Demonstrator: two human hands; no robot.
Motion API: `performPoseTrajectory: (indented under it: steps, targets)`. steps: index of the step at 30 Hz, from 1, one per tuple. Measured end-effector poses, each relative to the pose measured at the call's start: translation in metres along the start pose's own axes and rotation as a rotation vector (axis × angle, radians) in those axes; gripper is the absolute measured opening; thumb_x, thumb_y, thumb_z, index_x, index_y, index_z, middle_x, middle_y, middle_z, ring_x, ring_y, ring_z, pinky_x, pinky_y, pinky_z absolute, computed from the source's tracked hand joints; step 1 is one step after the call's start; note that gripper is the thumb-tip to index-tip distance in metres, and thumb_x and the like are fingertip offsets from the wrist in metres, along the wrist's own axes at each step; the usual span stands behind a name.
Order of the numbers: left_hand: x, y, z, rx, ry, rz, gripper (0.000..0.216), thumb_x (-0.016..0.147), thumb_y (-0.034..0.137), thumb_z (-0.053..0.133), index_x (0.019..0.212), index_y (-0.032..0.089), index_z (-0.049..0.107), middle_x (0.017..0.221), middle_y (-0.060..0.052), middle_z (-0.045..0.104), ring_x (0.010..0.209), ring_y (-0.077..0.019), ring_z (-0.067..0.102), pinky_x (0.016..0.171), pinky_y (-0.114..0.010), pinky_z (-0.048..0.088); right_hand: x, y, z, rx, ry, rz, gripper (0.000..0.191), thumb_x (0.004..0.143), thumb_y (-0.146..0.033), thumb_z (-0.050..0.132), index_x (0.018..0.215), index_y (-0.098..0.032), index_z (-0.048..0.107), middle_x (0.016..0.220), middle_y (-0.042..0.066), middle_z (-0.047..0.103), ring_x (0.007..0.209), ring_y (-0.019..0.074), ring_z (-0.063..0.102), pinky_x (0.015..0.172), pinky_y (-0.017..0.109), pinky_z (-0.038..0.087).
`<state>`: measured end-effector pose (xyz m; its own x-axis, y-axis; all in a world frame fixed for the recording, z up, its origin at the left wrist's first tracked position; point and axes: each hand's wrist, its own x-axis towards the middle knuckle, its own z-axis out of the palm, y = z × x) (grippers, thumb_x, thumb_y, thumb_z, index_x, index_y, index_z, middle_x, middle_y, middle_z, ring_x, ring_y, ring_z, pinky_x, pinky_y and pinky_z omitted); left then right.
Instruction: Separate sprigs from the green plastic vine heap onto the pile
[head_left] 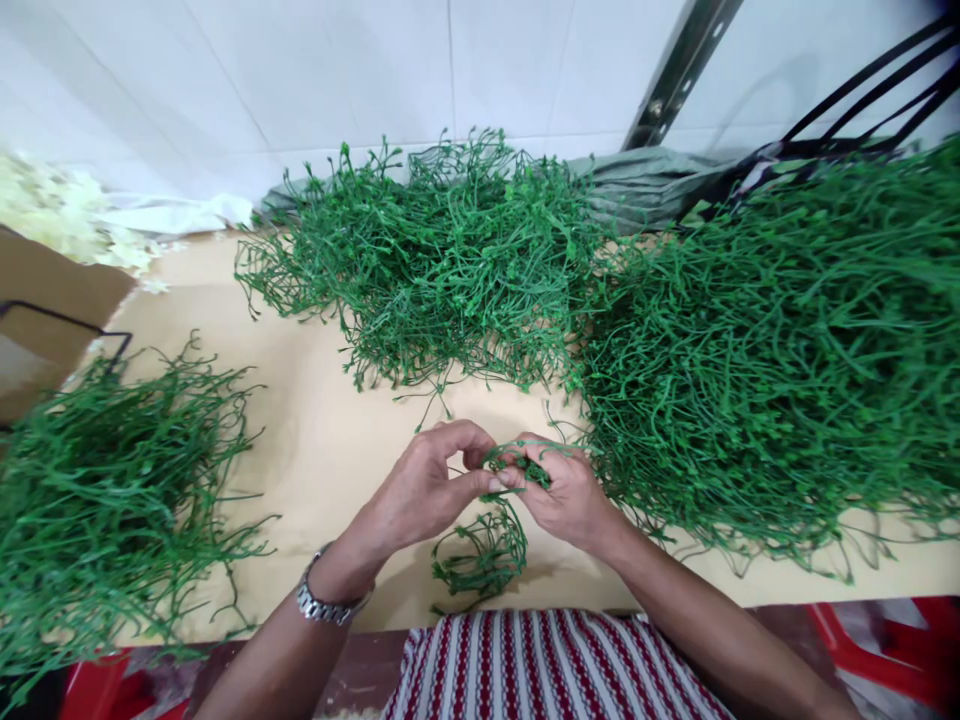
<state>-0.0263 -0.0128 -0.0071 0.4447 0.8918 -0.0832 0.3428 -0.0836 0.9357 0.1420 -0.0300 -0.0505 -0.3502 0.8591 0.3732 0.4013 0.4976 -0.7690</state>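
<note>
My left hand (439, 475) and my right hand (562, 490) meet above the near part of the table. Pinched between the fingertips of both are thin green artificial flower stems (534, 470) with small knobbed ends. My right hand is wrapped round most of these stems, and my left thumb and forefinger close on their tips. Just below the hands lies a small loose clump of the same stems (484, 555). Exactly how many stems are in the fingers is hidden.
Green stems make a large pile (780, 370) at right, another heap (450, 250) at the back and one (112, 500) at left. Pale flowers (52, 215) and a cardboard box (60, 300) are at far left. Red stools (885, 640) show below the table edge.
</note>
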Motion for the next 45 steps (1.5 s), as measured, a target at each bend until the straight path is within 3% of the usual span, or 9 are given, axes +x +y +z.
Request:
performPoseTrajectory:
  steps: [6,10,15,20,28,32,35,39,45]
  targets:
    - [0.004,-0.004,-0.002,0.074,-0.061,0.072,0.006,0.074,0.015,0.059,0.070,0.013,0.063,0.062,0.001,0.050,0.060,-0.0106,0.047,0.060,-0.025,0.038,0.002,0.003,-0.014,0.120,-0.165,0.109,0.017,0.085,-0.028,0.050,0.075,-0.016,0.057,0.061,0.000,0.056,0.055,0.0105,0.050,0.054,0.020,0.039]
    - [0.004,-0.001,-0.002,0.086,-0.075,0.189,0.013,0.077,0.011,0.053,0.071,0.014,0.065,0.060,-0.001,0.052,0.059,-0.0112,0.047,0.060,-0.026,0.037,0.009,0.000,-0.025,0.157,-0.225,0.029,0.015,0.085,-0.024,0.049,0.077,-0.015,0.057,0.062,-0.001,0.056,0.054,0.0085,0.046,0.053,0.019,0.036]
    - [0.003,0.005,0.000,0.392,0.000,0.238,0.016,0.078,0.009,0.050,0.067,0.013,0.061,0.060,0.000,0.050,0.062,-0.0128,0.047,0.066,-0.029,0.035,0.013,-0.001,-0.027,0.116,-0.282,0.082,0.014,0.081,-0.030,0.056,0.079,-0.015,0.055,0.063,-0.003,0.053,0.054,0.0081,0.043,0.051,0.018,0.033]
    - [0.001,0.003,0.001,0.595,-0.030,0.304,0.014,0.081,0.012,0.046,0.084,0.014,0.059,0.075,-0.004,0.056,0.074,-0.0161,0.049,0.073,-0.032,0.035,0.012,0.000,-0.022,0.158,-0.305,0.110,0.014,0.083,-0.027,0.053,0.075,-0.015,0.054,0.064,-0.002,0.051,0.058,0.0082,0.046,0.055,0.017,0.035]
    - [0.003,0.006,-0.005,0.608,-0.173,0.368,0.024,0.084,0.012,0.041,0.063,0.015,0.053,0.059,-0.001,0.048,0.060,-0.0133,0.043,0.064,-0.029,0.033,0.012,-0.001,-0.025,0.064,-0.330,-0.036,0.015,0.083,-0.024,0.051,0.070,-0.015,0.052,0.061,-0.002,0.046,0.055,0.0079,0.040,0.052,0.019,0.030]
    - [0.004,0.005,-0.012,0.511,-0.313,0.338,0.012,0.086,0.016,0.043,0.086,0.016,0.055,0.074,-0.004,0.056,0.072,-0.0158,0.049,0.069,-0.028,0.037,0.014,-0.001,-0.027,0.112,-0.297,-0.003,0.016,0.081,-0.026,0.053,0.070,-0.014,0.054,0.055,-0.005,0.041,0.049,0.0063,0.036,0.047,0.017,0.028]
    - [0.007,0.001,-0.015,0.432,-0.296,0.363,0.011,0.085,0.019,0.047,0.094,0.017,0.053,0.080,-0.005,0.058,0.074,-0.0156,0.051,0.066,-0.025,0.039,0.016,0.002,-0.028,0.192,-0.257,0.052,0.020,0.082,-0.030,0.052,0.072,-0.013,0.056,0.054,-0.005,0.042,0.047,0.0053,0.035,0.045,0.014,0.029]
    - [0.009,-0.002,-0.012,0.402,-0.236,0.442,0.008,0.086,0.015,0.045,0.085,0.017,0.053,0.070,-0.002,0.055,0.064,-0.0136,0.049,0.060,-0.025,0.037,0.015,0.006,-0.029,0.213,-0.326,0.013,0.023,0.084,-0.033,0.050,0.077,-0.013,0.056,0.057,-0.003,0.046,0.049,0.0058,0.038,0.047,0.015,0.031]
    - [0.009,0.010,-0.006,0.551,-0.297,0.538,0.020,0.082,0.006,0.043,0.066,0.016,0.047,0.057,0.001,0.047,0.056,-0.0106,0.044,0.060,-0.024,0.035,0.011,0.006,-0.033,0.095,-0.434,-0.097,0.013,0.083,-0.026,0.050,0.075,-0.016,0.051,0.064,-0.002,0.051,0.056,0.0078,0.040,0.054,0.017,0.033]
